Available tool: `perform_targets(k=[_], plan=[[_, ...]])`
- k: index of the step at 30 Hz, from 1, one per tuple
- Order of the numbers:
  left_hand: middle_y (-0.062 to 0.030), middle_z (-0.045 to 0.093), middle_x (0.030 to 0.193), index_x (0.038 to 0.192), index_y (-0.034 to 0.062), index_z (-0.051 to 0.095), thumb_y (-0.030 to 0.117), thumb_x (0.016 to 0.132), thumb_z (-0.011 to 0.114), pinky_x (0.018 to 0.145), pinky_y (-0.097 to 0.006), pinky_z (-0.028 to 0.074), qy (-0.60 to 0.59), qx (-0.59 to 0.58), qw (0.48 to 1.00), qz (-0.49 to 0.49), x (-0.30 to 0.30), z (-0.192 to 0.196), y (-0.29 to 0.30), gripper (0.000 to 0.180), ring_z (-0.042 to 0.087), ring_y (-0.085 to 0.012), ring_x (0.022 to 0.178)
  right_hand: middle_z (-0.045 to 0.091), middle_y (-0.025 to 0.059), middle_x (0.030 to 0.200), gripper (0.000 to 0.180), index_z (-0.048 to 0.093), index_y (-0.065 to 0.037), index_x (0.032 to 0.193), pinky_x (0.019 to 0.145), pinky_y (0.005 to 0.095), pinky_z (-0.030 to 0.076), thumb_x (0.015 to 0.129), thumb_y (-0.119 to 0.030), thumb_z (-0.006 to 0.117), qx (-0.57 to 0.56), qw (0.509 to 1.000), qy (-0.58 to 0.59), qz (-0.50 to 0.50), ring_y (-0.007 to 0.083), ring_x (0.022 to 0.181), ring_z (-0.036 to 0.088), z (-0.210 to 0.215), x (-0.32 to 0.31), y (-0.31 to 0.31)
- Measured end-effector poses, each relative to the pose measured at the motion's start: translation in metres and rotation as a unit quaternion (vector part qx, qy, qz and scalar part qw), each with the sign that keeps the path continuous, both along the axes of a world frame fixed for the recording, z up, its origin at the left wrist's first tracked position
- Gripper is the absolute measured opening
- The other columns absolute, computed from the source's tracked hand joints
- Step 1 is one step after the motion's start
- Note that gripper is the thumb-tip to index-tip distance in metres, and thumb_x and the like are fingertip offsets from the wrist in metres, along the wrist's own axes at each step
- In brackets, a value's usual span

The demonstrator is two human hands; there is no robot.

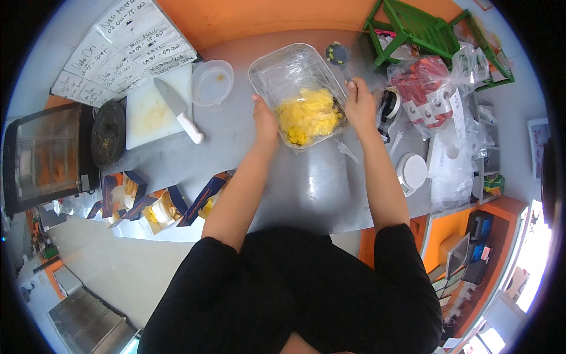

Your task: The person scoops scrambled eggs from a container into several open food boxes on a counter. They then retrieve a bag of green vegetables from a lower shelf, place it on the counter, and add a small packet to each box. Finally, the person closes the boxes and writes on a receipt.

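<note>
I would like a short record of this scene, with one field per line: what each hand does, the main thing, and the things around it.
Left hand: rests on the left rim of the clear plastic container.
Right hand: at the container's right rim, gripping a scoop handle.
Contents: yellow food in the near half.
Surface: grey metal counter.
Left side: white-handled knife on a white cutting board, small clear tub.
Near edge: open dark blue boxes.

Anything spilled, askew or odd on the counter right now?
Mostly tidy. Yellow residue smears the white cutting board, where the white-handled knife lies diagonally, its handle overhanging the edge. The clear plastic container of yellow food sits angled between the left hand and right hand. No spill visible.
</note>
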State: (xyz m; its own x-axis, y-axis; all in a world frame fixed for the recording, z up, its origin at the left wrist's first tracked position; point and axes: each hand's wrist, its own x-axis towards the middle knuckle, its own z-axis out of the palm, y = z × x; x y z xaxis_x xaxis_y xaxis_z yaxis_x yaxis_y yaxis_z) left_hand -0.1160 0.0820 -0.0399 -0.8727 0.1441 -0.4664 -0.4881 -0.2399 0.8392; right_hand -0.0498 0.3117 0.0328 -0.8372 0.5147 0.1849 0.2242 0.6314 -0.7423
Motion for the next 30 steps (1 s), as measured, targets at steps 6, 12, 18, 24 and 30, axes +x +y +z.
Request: perform_targets(k=[6, 12, 18, 24, 30], plan=[[-0.0262, 0.027, 0.156, 0.155, -0.0010, 0.007, 0.067, 0.100, 0.026, 0.113, -0.051, 0.031, -0.078, 0.015, 0.995, 0.057, 0.068, 0.051, -0.012, 0.090, 0.035, -0.0398, 0.139, 0.072, 0.0136, 0.088, 0.027, 0.064, -0.004, 0.115, 0.068, 0.0380, 0.055, 0.089, -0.011, 0.055, 0.198, 0.943, -0.089, 0.253, 0.0287, 0.077, 0.071, 0.044, 0.081, -0.037], [-0.0304, 0.024, 0.155, 0.155, -0.0010, 0.008, 0.068, 0.099, 0.029, 0.113, -0.051, 0.031, -0.137, 0.164, 0.977, 0.016, 0.121, 0.033, -0.016, 0.091, 0.035, -0.0404, 0.140, 0.067, 0.0104, 0.077, 0.020, 0.067, -0.003, 0.097, 0.058, 0.0406, 0.050, 0.082, -0.013, 0.060, 0.427, 0.814, -0.125, 0.373, 0.0250, 0.070, 0.069, 0.037, 0.084, -0.093], [-0.0304, 0.026, 0.155, 0.154, -0.0041, 0.014, 0.065, 0.101, 0.029, 0.116, -0.044, 0.028, -0.099, 0.209, 0.973, 0.025, 0.132, 0.024, -0.009, 0.088, 0.036, -0.0350, 0.141, 0.070, 0.0029, 0.086, 0.015, 0.074, -0.011, 0.090, 0.059, 0.0369, 0.049, 0.082, -0.018, 0.063, 0.619, 0.670, -0.241, 0.332, 0.0233, 0.094, 0.066, 0.031, 0.081, -0.154], [-0.0264, 0.031, 0.154, 0.154, 0.0002, 0.020, 0.067, 0.099, 0.030, 0.114, -0.048, 0.031, -0.097, 0.247, 0.964, 0.005, 0.138, 0.033, -0.006, 0.087, 0.038, -0.0355, 0.140, 0.072, 0.0086, 0.088, 0.015, 0.074, -0.011, 0.084, 0.060, 0.0414, 0.051, 0.083, -0.014, 0.060, 0.501, 0.772, -0.244, 0.306, 0.0272, 0.075, 0.069, 0.008, 0.078, -0.136], [-0.0255, 0.033, 0.153, 0.154, 0.0029, 0.023, 0.074, 0.095, 0.028, 0.110, -0.056, 0.034, -0.059, 0.128, 0.983, -0.114, 0.134, 0.039, -0.022, 0.093, 0.039, -0.0349, 0.139, 0.071, 0.0177, 0.088, 0.019, 0.073, 0.000, 0.093, 0.076, 0.0417, 0.053, 0.085, -0.012, 0.060, 0.235, 0.875, -0.267, 0.327, 0.0297, 0.089, 0.071, 0.044, 0.048, -0.067]])
